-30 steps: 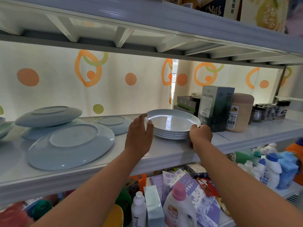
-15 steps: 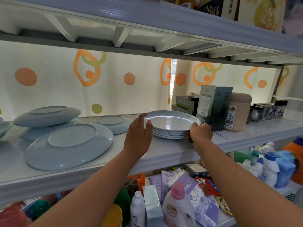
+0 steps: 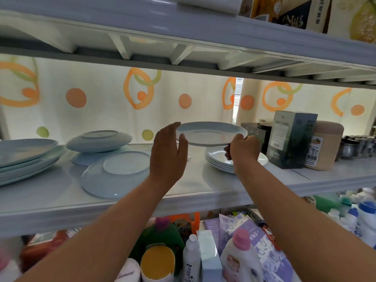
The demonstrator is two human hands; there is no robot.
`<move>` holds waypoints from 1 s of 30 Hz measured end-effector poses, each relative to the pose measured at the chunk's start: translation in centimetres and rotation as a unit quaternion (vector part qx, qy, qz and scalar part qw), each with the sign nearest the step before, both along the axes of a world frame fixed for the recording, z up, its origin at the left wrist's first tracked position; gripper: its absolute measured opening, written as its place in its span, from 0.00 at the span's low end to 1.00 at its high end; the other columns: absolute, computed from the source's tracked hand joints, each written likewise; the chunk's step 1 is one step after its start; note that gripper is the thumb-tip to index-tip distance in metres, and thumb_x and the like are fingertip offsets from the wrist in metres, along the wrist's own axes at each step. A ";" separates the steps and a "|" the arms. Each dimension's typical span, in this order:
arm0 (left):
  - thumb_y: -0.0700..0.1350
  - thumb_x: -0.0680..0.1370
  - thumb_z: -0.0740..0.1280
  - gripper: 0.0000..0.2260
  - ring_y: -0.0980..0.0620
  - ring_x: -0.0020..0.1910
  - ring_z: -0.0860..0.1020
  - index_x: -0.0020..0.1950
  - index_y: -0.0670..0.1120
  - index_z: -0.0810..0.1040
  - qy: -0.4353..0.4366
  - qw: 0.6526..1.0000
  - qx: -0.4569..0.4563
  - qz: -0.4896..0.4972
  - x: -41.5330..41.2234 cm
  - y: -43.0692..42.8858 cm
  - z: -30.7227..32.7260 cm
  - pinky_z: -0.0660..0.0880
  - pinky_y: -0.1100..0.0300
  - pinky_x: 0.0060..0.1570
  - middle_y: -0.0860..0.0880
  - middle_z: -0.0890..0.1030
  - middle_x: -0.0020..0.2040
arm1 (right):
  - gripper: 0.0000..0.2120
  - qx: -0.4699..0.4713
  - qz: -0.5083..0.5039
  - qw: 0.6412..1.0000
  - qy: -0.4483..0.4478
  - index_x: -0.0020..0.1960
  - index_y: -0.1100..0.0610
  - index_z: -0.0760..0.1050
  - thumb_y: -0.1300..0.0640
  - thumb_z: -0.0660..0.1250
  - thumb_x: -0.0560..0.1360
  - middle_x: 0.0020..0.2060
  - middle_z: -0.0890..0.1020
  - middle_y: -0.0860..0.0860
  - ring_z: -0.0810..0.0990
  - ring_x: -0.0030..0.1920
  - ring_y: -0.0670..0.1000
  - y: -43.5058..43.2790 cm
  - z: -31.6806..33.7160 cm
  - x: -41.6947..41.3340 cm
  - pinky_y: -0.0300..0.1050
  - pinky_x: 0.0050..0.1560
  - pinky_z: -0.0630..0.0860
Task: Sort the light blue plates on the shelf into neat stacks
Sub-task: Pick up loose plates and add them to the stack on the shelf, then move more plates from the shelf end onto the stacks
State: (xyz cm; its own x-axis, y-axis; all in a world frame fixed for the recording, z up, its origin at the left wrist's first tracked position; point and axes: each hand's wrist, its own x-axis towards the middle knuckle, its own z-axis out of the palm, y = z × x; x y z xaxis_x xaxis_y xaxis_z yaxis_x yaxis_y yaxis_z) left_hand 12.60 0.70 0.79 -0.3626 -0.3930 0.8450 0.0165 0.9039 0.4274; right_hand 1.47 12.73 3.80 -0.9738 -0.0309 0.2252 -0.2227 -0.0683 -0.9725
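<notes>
A light blue plate (image 3: 211, 133) hangs in the air above the white shelf (image 3: 203, 186), held level between my left hand (image 3: 168, 151) on its left rim and my right hand (image 3: 242, 149) on its right rim. Directly beneath it sits a stack of upright plates (image 3: 217, 159). To the left an upside-down plate (image 3: 116, 174) leans on the shelf. Behind it another upside-down plate (image 3: 99, 140) rests on a lower one. A stack of squarish light blue plates (image 3: 26, 155) lies at the far left.
A dark green box (image 3: 291, 139), a tan canister (image 3: 325, 145) and small jars (image 3: 358, 147) stand right of the stack. The upper shelf (image 3: 183, 47) hangs low overhead. A dotted curtain (image 3: 101, 102) closes the back. Detergent bottles (image 3: 240, 259) fill the shelf below.
Both hands gripped the top plate of the right stack and raised it off the stack; the view shifted right, showing the squarish plates at the left.
</notes>
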 end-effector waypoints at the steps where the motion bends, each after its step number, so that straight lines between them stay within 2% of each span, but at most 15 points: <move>1: 0.53 0.78 0.51 0.21 0.50 0.63 0.71 0.66 0.45 0.70 0.000 1.000 -0.010 0.007 1.0 -0.6 0.1 0.59 0.67 0.61 0.46 0.76 0.63 | 0.12 0.003 0.016 1.000 0.004 0.56 0.65 0.69 0.60 0.52 0.79 0.40 0.80 0.63 0.74 0.21 0.48 -1.2 0.3 0.8 0.35 0.17 0.66; 3: 0.52 0.77 0.51 0.21 0.50 0.62 0.72 0.66 0.44 0.70 0.002 0.999 -0.022 0.024 3.2 -2.1 0.4 0.62 0.65 0.61 0.46 0.76 0.62 | 0.12 0.010 0.054 0.998 0.006 0.56 0.64 0.69 0.60 0.51 0.78 0.36 0.80 0.61 0.74 0.18 0.48 -3.8 0.7 2.8 0.34 0.17 0.65; 6: 0.51 0.78 0.52 0.21 0.48 0.62 0.73 0.65 0.43 0.71 0.018 0.997 -0.026 0.070 6.9 -5.0 0.8 0.61 0.64 0.63 0.45 0.77 0.61 | 0.14 0.004 0.119 0.993 -0.010 0.60 0.65 0.67 0.62 0.51 0.78 0.31 0.78 0.58 0.74 0.17 0.48 -7.8 0.8 6.2 0.34 0.17 0.69; 9: 0.52 0.77 0.51 0.22 0.46 0.63 0.73 0.65 0.42 0.71 0.022 0.992 -0.009 0.126 11.0 -8.5 1.2 0.63 0.59 0.64 0.44 0.77 0.62 | 0.16 -0.014 0.187 0.982 -0.022 0.63 0.65 0.63 0.64 0.51 0.77 0.38 0.79 0.63 0.74 0.18 0.49 -11.4 0.5 9.7 0.34 0.17 0.71; 11: 0.53 0.77 0.49 0.24 0.46 0.63 0.72 0.65 0.42 0.71 0.022 0.987 0.002 0.158 13.5 -10.3 1.2 0.62 0.60 0.63 0.43 0.77 0.62 | 0.16 -0.021 0.222 0.974 -0.027 0.64 0.64 0.62 0.64 0.50 0.77 0.39 0.79 0.64 0.74 0.17 0.49 -13.6 0.4 11.7 0.35 0.17 0.71; 13: 0.54 0.77 0.48 0.25 0.46 0.63 0.71 0.65 0.42 0.71 0.019 0.982 0.008 0.188 15.9 -11.8 1.1 0.60 0.64 0.61 0.43 0.76 0.63 | 0.18 -0.022 0.254 0.966 -0.036 0.67 0.65 0.61 0.64 0.50 0.77 0.34 0.78 0.62 0.74 0.17 0.50 -15.9 0.6 13.6 0.35 0.17 0.71; 15: 0.53 0.78 0.49 0.23 0.46 0.64 0.70 0.66 0.43 0.70 0.011 0.977 0.017 0.212 18.0 -13.0 1.0 0.59 0.65 0.61 0.44 0.75 0.64 | 0.20 -0.014 0.285 0.957 -0.046 0.69 0.64 0.59 0.63 0.50 0.78 0.31 0.77 0.59 0.74 0.21 0.52 -18.1 0.7 15.4 0.35 0.17 0.71; 19: 0.51 0.78 0.51 0.21 0.46 0.64 0.70 0.66 0.44 0.70 0.014 0.969 0.030 0.247 21.6 -15.0 0.8 0.63 0.58 0.63 0.44 0.75 0.64 | 0.18 0.004 0.336 0.941 -0.051 0.68 0.64 0.58 0.62 0.49 0.79 0.30 0.76 0.59 0.74 0.22 0.52 -21.6 0.8 19.1 0.36 0.18 0.72; 22: 0.51 0.78 0.50 0.21 0.47 0.65 0.70 0.66 0.44 0.70 0.019 0.963 0.038 0.267 24.0 -16.6 0.6 0.61 0.61 0.62 0.44 0.75 0.64 | 0.10 0.011 0.374 0.924 -0.079 0.58 0.66 0.61 0.63 0.48 0.79 0.27 0.73 0.57 0.71 0.17 0.49 -24.0 0.9 21.3 0.34 0.16 0.68; 23: 0.52 0.78 0.50 0.22 0.47 0.65 0.70 0.66 0.44 0.70 0.020 0.961 0.041 0.273 24.7 -17.1 0.5 0.60 0.62 0.62 0.44 0.75 0.64 | 0.10 0.014 0.382 0.920 -0.088 0.58 0.65 0.61 0.63 0.48 0.80 0.27 0.73 0.57 0.71 0.17 0.49 -24.8 0.9 21.8 0.33 0.16 0.67; 26: 0.51 0.79 0.51 0.20 0.49 0.66 0.69 0.67 0.45 0.70 0.022 0.956 0.049 0.287 26.6 -18.5 0.1 0.59 0.63 0.63 0.46 0.75 0.65 | 0.17 0.015 0.394 0.914 -0.101 0.66 0.66 0.60 0.63 0.48 0.79 0.27 0.73 0.58 0.72 0.20 0.51 -27.4 0.6 22.9 0.31 0.15 0.67; 30: 0.49 0.80 0.53 0.18 0.49 0.66 0.69 0.68 0.45 0.69 0.021 0.952 0.064 0.297 27.9 -19.8 -0.5 0.61 0.62 0.63 0.46 0.74 0.66 | 0.22 0.041 0.382 0.920 -0.080 0.72 0.64 0.55 0.63 0.48 0.78 0.27 0.74 0.59 0.70 0.12 0.47 -29.9 0.2 24.0 0.33 0.16 0.69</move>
